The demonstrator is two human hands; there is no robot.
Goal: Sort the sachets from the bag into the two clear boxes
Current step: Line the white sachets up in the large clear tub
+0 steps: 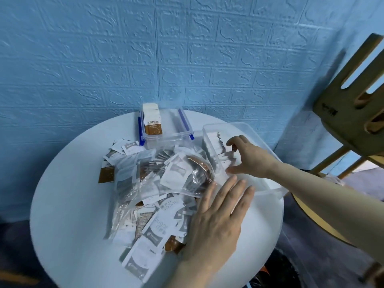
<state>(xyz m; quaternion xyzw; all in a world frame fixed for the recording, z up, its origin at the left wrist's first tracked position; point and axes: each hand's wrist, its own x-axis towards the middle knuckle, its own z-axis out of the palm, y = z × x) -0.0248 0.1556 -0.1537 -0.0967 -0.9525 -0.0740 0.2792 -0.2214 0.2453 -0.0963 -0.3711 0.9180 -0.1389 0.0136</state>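
Clearly, a round white table (72, 215) stood against a blue wall (104, 48) with a brick pattern. On the left part of the table, some loose sachets (122, 151) lay spread, white ones and one brown one at the edge of the heap. Just beside them, in the middle, lay a clear bag (145, 175), crumpled and open, with many sachets inside it and more of them spilled under it toward the near edge, some with the word "Sugar" on them.

Behind the bag, near the wall, stood the small box (166, 134), clear with blue clips, and brown-and-white sachets stood upright in its left side.

The left hand (218, 221) lay flat with straight fingers, holding nothing. Its palm rested on the sachets at the near side, and its fingertips touched the edge of the bag and the near corner of the big box (270, 192).

This big box, also clear, stood on the right part of the table and hung a little over its edge. White sachets stood in a row inside, at its far left side. The right hand (249, 156) reached into this box; its fingers were curved around the end of the row and its thumb pointed to the left wall of the box. Whether it really gripped the sachets or only touched them, I cannot tell.

At the far right stood a wooden chair (353, 111).
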